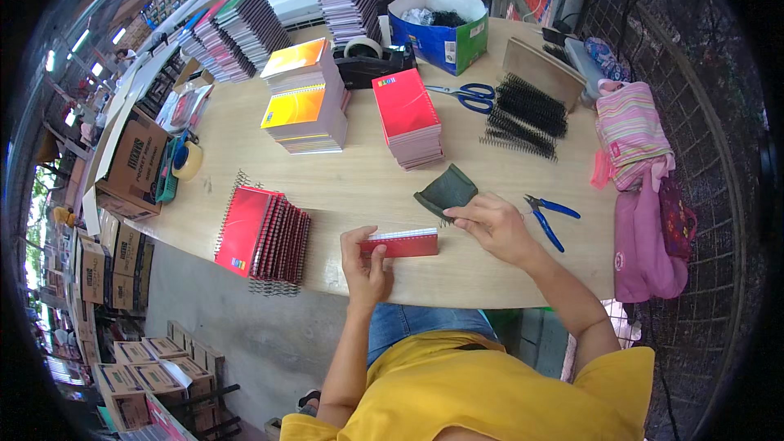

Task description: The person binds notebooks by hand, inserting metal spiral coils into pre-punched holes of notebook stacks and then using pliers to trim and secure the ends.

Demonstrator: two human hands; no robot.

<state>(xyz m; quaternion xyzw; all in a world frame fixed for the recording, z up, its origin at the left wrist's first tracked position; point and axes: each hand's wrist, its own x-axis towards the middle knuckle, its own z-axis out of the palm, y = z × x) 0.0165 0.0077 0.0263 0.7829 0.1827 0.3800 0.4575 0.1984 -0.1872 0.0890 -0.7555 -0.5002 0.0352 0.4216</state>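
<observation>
My left hand (pixel 364 268) is closed around one end of a small red notebook (pixel 412 246). The notebook stands on its long edge near the table's front, with its row of punched holes facing up. Just right of it, my right hand (pixel 500 230) has its fingers pinched together at the lower corner of a dark green cloth pad (pixel 447 191). A small dark bit shows under those fingertips; what they hold is too small to make out. Blue-handled cutting pliers (pixel 552 214) lie open to the right of that hand.
Spiral-bound red notebooks (pixel 260 233) are stacked at left. Farther back are red notebooks (pixel 408 114), yellow notebooks (pixel 304 110), scissors (pixel 469 96), black spiral coils (pixel 531 110), a tape dispenser (pixel 367 65) and a blue-green box (pixel 441 37). Pink cloth items (pixel 641 196) hang along the right edge.
</observation>
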